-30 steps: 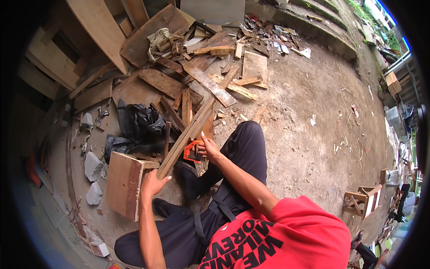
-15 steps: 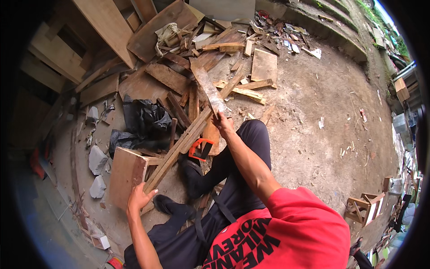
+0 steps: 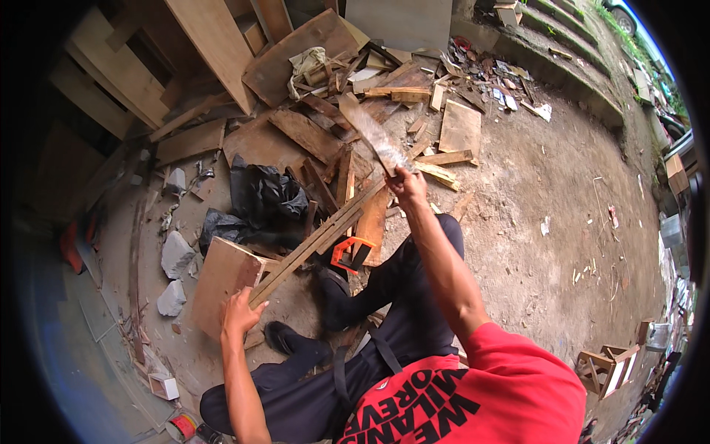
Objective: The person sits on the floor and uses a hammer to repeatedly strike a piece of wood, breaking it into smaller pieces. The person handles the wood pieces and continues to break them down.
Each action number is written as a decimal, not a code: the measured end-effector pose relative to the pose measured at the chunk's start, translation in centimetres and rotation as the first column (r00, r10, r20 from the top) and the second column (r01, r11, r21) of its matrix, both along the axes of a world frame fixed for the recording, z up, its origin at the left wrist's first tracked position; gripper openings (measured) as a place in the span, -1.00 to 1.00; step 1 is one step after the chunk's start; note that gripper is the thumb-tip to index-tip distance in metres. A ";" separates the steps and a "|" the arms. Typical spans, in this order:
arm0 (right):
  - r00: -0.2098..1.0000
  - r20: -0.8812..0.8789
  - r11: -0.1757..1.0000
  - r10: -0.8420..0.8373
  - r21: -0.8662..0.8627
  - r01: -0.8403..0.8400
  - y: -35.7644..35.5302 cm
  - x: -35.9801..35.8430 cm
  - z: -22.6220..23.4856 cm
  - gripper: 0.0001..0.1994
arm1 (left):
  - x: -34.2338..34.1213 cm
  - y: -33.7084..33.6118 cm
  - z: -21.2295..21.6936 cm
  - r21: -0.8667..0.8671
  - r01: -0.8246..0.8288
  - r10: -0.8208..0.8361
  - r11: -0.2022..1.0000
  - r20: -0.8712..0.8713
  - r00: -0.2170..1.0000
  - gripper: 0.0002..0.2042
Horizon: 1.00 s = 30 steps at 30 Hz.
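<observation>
My left hand (image 3: 239, 312) is closed round the near end of long, narrow wooden strips (image 3: 318, 240), which slant up to the right. At their far end my right hand (image 3: 408, 186) grips a flat, blade-like piece (image 3: 370, 133), brown with a whitish sheen. Motion blurs it, so its exact kind is unclear. Whether the right fingers also touch the strips I cannot tell. A plywood box (image 3: 222, 285) stands beside my left hand, under the strips. Between strips and knee lies an orange frame-shaped handle (image 3: 352, 254) with a black part.
Scrap boards (image 3: 303, 133) are heaped ahead, with a black plastic bag (image 3: 262, 196) at their left. Concrete lumps (image 3: 177, 255) lie further left, near an orange-handled tool (image 3: 72, 246). A small wooden frame (image 3: 608, 370) stands at right. Concrete steps (image 3: 562, 66) rise at the far right.
The view has shifted, so the scene sits further right. My right hand has moved right and slightly away with the blade-like piece. My left hand still holds the strips.
</observation>
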State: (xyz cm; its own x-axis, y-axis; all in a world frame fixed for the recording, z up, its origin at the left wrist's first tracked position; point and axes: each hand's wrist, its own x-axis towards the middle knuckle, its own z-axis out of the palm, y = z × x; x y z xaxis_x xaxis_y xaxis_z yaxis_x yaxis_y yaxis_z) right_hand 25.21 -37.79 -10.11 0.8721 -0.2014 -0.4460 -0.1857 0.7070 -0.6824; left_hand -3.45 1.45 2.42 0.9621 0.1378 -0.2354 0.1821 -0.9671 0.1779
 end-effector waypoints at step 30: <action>0.869 -0.212 0.882 0.448 -0.058 -0.468 8.5 -10.6 -10.2 -0.29 | -2.0 -1.6 0.5 -0.008 0.044 -0.044 0.999 0.057 0.997 -0.58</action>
